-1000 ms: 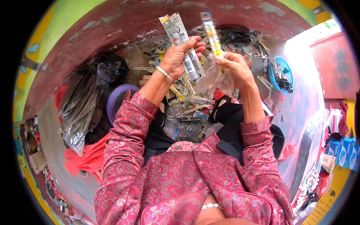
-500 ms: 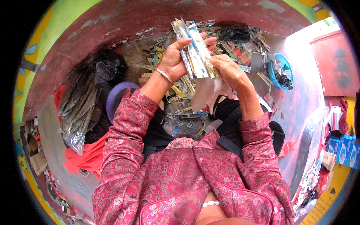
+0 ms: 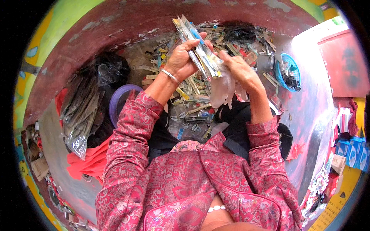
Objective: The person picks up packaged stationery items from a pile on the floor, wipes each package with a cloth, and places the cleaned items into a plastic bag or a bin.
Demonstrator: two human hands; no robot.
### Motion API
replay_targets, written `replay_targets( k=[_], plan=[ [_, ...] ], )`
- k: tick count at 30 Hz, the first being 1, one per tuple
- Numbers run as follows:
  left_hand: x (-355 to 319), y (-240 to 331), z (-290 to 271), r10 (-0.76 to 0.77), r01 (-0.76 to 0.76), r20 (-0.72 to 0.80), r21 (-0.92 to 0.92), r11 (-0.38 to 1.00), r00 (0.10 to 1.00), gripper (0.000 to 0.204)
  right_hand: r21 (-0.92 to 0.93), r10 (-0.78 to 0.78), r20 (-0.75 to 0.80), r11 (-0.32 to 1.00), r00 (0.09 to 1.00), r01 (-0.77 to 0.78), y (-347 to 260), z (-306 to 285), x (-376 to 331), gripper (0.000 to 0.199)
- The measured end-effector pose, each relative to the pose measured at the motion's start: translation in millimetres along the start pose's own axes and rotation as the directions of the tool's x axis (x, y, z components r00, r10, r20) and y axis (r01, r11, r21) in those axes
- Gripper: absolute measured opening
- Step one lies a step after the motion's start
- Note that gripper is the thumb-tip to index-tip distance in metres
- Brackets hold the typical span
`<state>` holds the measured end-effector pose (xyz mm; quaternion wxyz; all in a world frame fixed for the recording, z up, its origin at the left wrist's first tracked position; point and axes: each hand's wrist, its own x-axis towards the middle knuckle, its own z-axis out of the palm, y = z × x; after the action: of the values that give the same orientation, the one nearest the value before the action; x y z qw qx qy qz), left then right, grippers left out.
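My left hand [image 3: 182, 61] is closed around a fanned bundle of long, narrow flat packets [image 3: 203, 54], white and clear with blue and yellow parts. The bundle slants from upper left to lower right, its far ends spread apart. Close to its right side is my right hand [image 3: 239, 72], fingers bent and partly hidden. A pale, limp, glove-like thing [image 3: 222, 91] hangs below that hand, seemingly gripped in the curled fingers. Beneath both hands a heap of similar long packets and strips [image 3: 194, 85] covers the floor between my feet.
On the right stands a blue plastic basket [image 3: 290, 71] holding dark small pieces. Black plastic bags [image 3: 110, 71] and long clear sleeves [image 3: 79, 115] lie left, beside a purple round rim [image 3: 117, 104] and red cloth [image 3: 90, 159]. Blue boxes [image 3: 352, 152] sit far right. A maroon wall [image 3: 154, 21] rises behind the heap.
The bundle has turned, its near end swinging right and showing more edge-on. My right hand has shifted right, off the bundle's near corner, and the pale limp thing has moved with it.
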<state>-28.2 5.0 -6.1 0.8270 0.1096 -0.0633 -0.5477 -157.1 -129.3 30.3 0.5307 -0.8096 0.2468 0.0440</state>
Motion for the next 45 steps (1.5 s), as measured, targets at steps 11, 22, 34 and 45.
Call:
replay_targets(
  k=[11,22,34,45],
  plan=[
    [1,-7,6,0.066,-0.026,-0.148,0.256,0.966,0.987,0.030,-0.373,-0.323,-0.148,0.894,0.935,0.250,6,2,6,0.039],
    [0,40,2,0.413,-0.124,-0.354,0.615,0.779,0.839,0.023,0.431,-0.102,0.048,0.900,0.994,0.071,-6,-28,-16,0.019],
    [-18,7,23,-0.386,0.282,-0.115,0.867,0.411,0.915,0.031,0.373,-0.326,0.376,0.910,0.867,0.180,13,-55,-8,0.019],
    [-16,-6,25,-0.364,0.326,-0.102,0.703,0.632,0.926,0.025,0.241,-0.140,0.060,0.963,0.988,0.121,15,-51,12,0.026]
  ],
)
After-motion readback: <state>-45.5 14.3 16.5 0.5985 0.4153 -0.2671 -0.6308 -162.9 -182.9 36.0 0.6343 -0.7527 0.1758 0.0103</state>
